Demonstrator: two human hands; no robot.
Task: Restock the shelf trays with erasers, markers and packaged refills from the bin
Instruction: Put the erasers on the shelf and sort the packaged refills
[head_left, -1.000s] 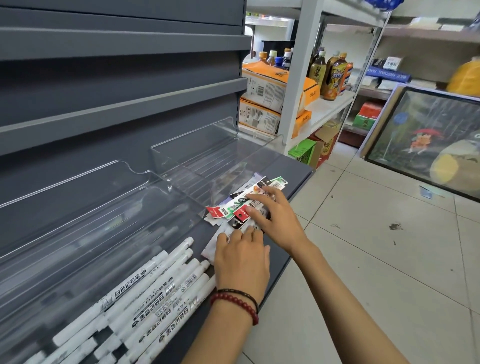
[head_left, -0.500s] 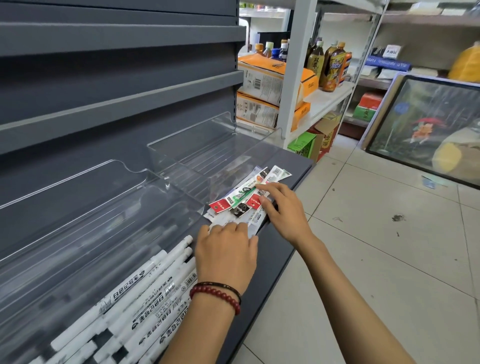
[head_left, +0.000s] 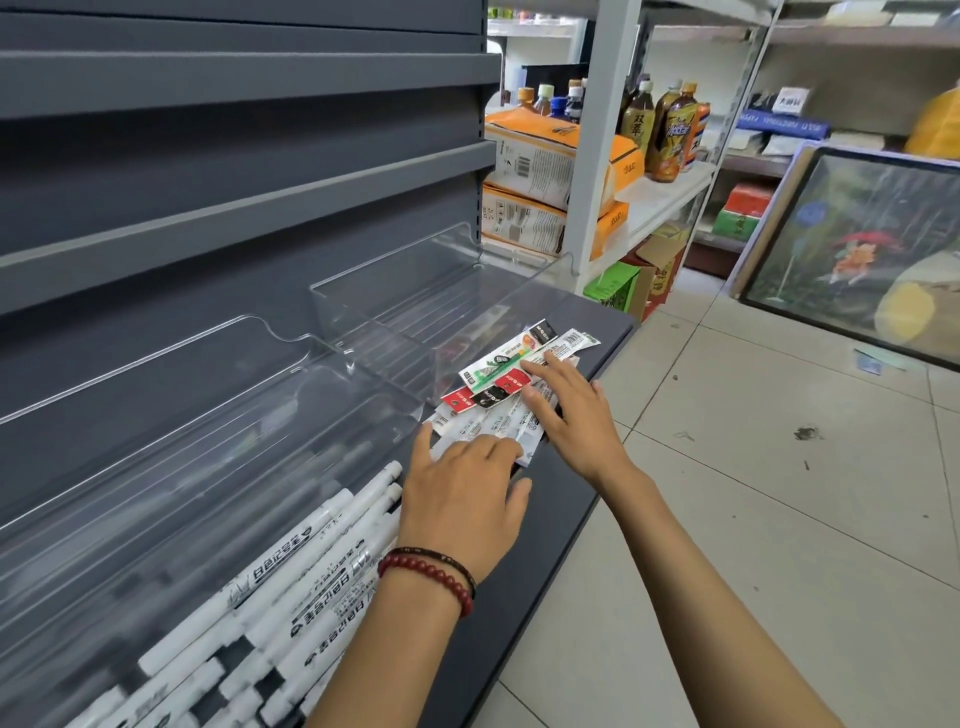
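Note:
A loose pile of packaged refills (head_left: 498, 382), with red, green and black header cards, lies on the dark grey shelf (head_left: 582, 467) in front of a clear plastic tray (head_left: 415, 306). My left hand (head_left: 467, 499), with a red bead bracelet at the wrist, rests flat on the pile's near end. My right hand (head_left: 571, 410) lies on the pile's right side, fingers straight and touching the packs. Several white markers (head_left: 291, 571) lie side by side in the clear tray at lower left (head_left: 156, 431).
Empty grey shelf ledges rise above the trays. A white rack (head_left: 602, 156) to the right holds orange boxes (head_left: 545, 156) and bottles (head_left: 675, 130). A framed picture (head_left: 857, 249) leans on the tiled floor (head_left: 753, 493).
Both hands have slid a little along the refill pile, the left hand toward the marker tray side. The packs have shifted slightly under the fingers.

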